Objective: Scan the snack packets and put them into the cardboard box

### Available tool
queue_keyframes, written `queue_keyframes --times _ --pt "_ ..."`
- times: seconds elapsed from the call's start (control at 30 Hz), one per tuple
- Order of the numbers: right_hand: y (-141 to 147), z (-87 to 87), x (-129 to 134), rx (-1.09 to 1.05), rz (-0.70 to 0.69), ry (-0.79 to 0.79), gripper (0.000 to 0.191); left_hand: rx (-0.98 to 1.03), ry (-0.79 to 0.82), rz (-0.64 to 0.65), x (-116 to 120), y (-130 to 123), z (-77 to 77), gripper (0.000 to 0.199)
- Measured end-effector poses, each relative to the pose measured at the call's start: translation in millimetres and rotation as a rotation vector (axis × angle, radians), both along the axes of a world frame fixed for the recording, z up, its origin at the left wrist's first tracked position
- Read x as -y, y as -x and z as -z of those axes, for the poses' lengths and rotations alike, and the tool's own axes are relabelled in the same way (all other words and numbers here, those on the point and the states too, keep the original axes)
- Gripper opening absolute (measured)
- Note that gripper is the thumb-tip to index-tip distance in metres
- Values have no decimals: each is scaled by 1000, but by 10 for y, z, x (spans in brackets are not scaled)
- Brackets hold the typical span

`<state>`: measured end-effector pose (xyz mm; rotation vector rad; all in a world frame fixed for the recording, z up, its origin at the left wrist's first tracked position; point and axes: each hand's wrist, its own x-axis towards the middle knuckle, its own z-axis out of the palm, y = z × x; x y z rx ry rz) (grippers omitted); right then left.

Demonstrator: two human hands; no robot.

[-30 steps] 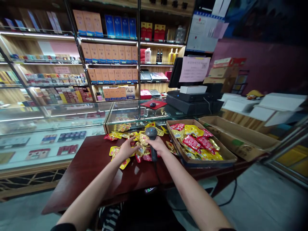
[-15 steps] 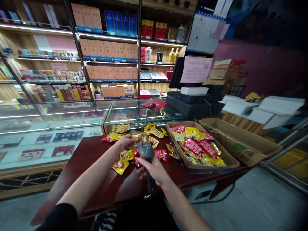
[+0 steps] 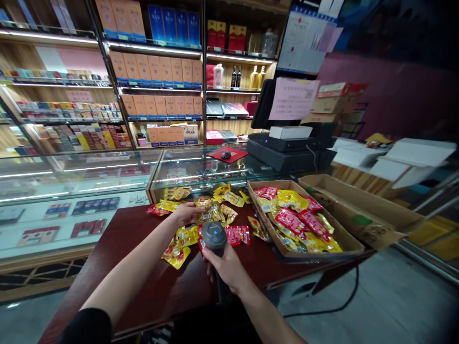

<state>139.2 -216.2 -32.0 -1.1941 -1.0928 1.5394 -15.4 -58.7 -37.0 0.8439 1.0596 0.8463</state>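
Note:
My right hand (image 3: 227, 267) is wrapped round the handle of a dark barcode scanner (image 3: 214, 235), its head above the table and a blue light on top. My left hand (image 3: 187, 213) reaches into the pile, fingers closed on the edge of a gold snack packet (image 3: 208, 212). Its fingertips are partly hidden against the foil. Yellow snack packets (image 3: 178, 257) lie nearer me, below the left hand. A red snack packet (image 3: 238, 235) lies just behind the scanner, which partly covers it.
On the right of the dark red table (image 3: 143, 282) stands a cardboard box (image 3: 272, 239) of red and yellow packets, with another open carton (image 3: 380, 229) beside it. Behind are a glass display counter (image 3: 168, 177), a mouse (image 3: 226, 155) and a monitor (image 3: 263, 105). A cable (image 3: 344, 308) hangs at right.
The scanner head has come slightly lower and nearer me, showing more of the red packet behind it. My left hand stays at the gold packet. The view has shifted a little.

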Motion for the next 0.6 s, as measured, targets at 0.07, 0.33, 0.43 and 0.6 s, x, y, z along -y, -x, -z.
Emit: queue_keyframes --times 0.07,0.33,0.43,0.6 --pt "-8 5 -6 3 -4 -5 33 0 3 -1 3 0 -8 41" --pt "-17 -23 -1 11 10 -18 31 -28 -18 10 47 -19 -53 37" --pt "-14 -24 8 20 11 -14 30 -65 -9 5 38 -36 -53 36" --pt "-2 -20 33 -1 1 -12 29 -76 -1 -5 38 -36 -63 41"
